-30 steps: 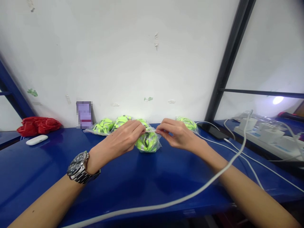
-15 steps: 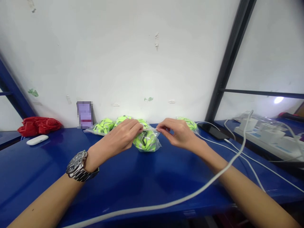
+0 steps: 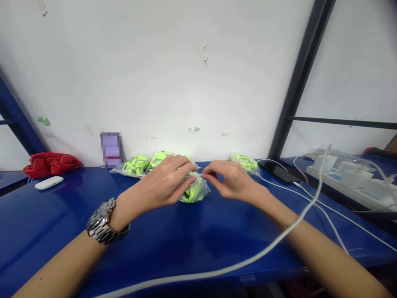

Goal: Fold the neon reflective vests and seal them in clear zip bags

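Note:
A clear plastic bag (image 3: 195, 193) with folded neon-yellow and grey material inside is held just over the blue table (image 3: 186, 240). My left hand (image 3: 169, 180), a metal watch on its wrist, has thumb and fingers closed on the bag's top edge from the left. My right hand (image 3: 228, 178) pinches the right end of that same edge between thumb and fingertips. Behind my left hand lie similar filled bags, one neon-yellow bag (image 3: 135, 164) and another bag (image 3: 158, 159) beside it. A further bag (image 3: 245, 162) sits beyond my right hand.
At the left are a crumpled red plastic bag (image 3: 51, 164) and a white case (image 3: 49, 182). A phone with a blurred screen (image 3: 111, 150) leans on the wall. A dark phone (image 3: 277, 171) and a power strip (image 3: 350, 180) lie right. A white cable (image 3: 248, 258) crosses in front.
My left hand's fingers have spread a little and its thumb has dropped lower on the bag's edge. My right hand and the bag have come down slightly.

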The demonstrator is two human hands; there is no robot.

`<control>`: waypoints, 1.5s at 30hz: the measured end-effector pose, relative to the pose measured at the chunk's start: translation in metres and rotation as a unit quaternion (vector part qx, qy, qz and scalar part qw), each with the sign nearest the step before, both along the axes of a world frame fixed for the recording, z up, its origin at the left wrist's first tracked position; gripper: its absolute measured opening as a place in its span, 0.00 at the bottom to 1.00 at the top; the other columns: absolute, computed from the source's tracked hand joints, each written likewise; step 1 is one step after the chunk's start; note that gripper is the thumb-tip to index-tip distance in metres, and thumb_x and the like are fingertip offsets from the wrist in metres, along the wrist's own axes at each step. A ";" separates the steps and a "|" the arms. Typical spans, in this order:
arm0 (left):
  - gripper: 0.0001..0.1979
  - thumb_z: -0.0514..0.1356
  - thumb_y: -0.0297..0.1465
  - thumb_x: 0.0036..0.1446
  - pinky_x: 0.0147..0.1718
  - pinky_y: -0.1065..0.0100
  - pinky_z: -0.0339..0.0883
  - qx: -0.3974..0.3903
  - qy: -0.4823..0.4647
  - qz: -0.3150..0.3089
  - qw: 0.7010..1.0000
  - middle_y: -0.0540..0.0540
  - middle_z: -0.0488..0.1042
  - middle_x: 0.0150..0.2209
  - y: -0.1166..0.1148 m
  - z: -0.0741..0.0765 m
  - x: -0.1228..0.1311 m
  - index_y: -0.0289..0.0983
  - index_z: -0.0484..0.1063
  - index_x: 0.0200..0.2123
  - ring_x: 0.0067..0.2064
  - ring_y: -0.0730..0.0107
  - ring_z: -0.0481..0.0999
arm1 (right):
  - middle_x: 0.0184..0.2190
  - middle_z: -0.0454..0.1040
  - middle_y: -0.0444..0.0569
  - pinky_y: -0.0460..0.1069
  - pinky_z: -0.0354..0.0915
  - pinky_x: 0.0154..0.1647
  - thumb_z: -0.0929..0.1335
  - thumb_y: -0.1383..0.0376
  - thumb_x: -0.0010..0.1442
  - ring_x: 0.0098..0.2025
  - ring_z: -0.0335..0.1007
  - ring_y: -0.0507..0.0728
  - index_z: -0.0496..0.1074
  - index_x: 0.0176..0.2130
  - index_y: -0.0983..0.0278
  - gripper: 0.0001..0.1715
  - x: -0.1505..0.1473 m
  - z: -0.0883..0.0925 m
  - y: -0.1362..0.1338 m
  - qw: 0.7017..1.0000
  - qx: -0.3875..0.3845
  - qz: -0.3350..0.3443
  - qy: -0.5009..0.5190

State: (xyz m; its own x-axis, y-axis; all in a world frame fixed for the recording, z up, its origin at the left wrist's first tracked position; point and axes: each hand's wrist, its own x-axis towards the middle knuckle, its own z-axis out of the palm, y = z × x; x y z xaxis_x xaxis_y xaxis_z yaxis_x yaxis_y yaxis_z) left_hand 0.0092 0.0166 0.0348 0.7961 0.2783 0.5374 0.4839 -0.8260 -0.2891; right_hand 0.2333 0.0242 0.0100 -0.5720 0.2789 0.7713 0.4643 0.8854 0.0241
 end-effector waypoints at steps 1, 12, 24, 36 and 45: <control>0.08 0.50 0.29 0.65 0.41 0.60 0.64 -0.004 0.009 -0.006 1.000 0.41 0.70 0.38 -0.002 0.001 0.002 0.34 0.65 0.44 0.41 0.63 0.68 | 0.25 0.72 0.46 0.45 0.60 0.27 0.64 0.71 0.61 0.25 0.64 0.50 0.70 0.33 0.67 0.06 -0.002 0.000 -0.001 1.000 0.003 0.006 -0.007; 0.10 0.46 0.29 0.67 0.32 0.67 0.61 -0.046 0.020 0.000 0.999 0.44 0.66 0.33 -0.007 -0.002 0.005 0.33 0.66 0.39 0.33 0.69 0.64 | 0.28 0.71 0.48 0.46 0.60 0.28 0.63 0.74 0.61 0.29 0.65 0.52 0.70 0.36 0.67 0.07 -0.005 0.002 -0.006 0.998 -0.006 0.048 -0.031; 0.10 0.45 0.24 0.65 0.31 0.65 0.60 -0.001 0.030 0.007 1.000 0.44 0.65 0.32 -0.002 -0.011 0.005 0.32 0.65 0.37 0.33 0.68 0.62 | 0.27 0.68 0.49 0.47 0.58 0.28 0.60 0.72 0.63 0.27 0.61 0.52 0.68 0.34 0.68 0.09 -0.008 0.002 -0.009 0.998 0.001 0.010 -0.057; 0.10 0.47 0.26 0.66 0.32 0.65 0.60 0.023 0.032 0.009 0.999 0.44 0.66 0.31 -0.005 -0.006 0.005 0.32 0.67 0.36 0.33 0.68 0.63 | 0.28 0.69 0.48 0.46 0.60 0.29 0.62 0.75 0.59 0.29 0.63 0.52 0.68 0.35 0.68 0.07 -0.002 0.001 -0.004 0.999 -0.010 0.006 -0.048; 0.09 0.48 0.25 0.66 0.30 0.67 0.60 0.007 0.015 -0.005 1.000 0.45 0.65 0.31 -0.004 -0.007 0.003 0.32 0.65 0.35 0.32 0.69 0.62 | 0.28 0.68 0.47 0.46 0.59 0.28 0.63 0.74 0.60 0.29 0.63 0.51 0.68 0.34 0.67 0.04 -0.003 0.002 -0.006 0.999 -0.011 0.021 -0.043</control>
State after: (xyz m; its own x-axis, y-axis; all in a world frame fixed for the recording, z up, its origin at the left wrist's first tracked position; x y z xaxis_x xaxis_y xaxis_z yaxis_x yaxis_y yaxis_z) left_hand 0.0124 0.0128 0.0274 0.8151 0.2619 0.5168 0.4657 -0.8268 -0.3154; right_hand 0.2304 0.0183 0.0118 -0.6471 0.2701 0.7130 0.4235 0.9049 0.0416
